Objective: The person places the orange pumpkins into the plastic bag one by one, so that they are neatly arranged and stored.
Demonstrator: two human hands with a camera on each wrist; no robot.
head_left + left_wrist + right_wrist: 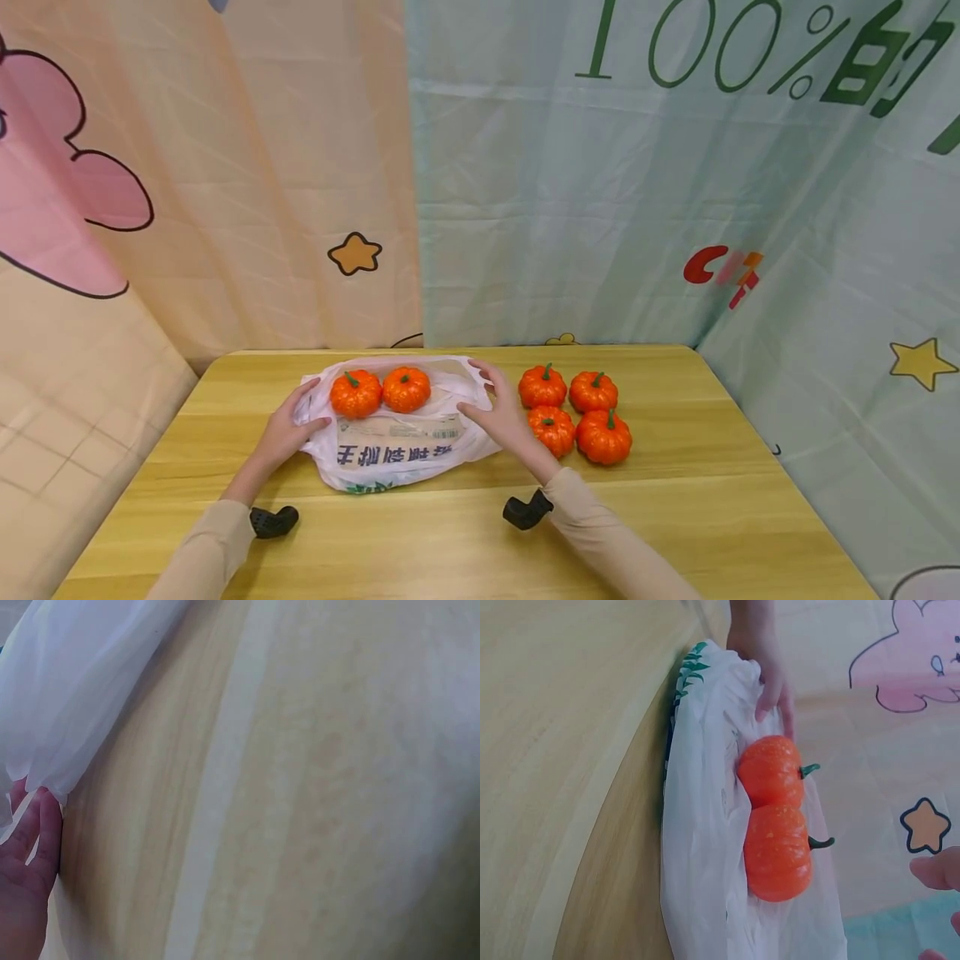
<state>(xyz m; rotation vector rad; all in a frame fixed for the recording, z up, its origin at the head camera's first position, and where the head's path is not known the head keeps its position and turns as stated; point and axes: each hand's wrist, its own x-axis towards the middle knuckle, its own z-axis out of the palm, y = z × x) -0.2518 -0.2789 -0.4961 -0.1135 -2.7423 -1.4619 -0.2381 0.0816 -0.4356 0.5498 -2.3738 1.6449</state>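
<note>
My left hand [283, 435] and right hand [506, 417] spread wide at the ends of the white bag [401, 468], below centre; it lies lengthwise left-to-right around two pumpkins [356, 394], its dark lettering unclear. The backdrop [637, 167], upper right, reads "100%的".

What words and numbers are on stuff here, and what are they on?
"100%的": big green print on the pale blue-green cloth; another green character is cut off at the picture's edge.
Red and orange marks on that cloth: I can't make them out.
Bold dark characters on the white bag: too creased to read surely.
Smaller print above them: too small to read.
</note>
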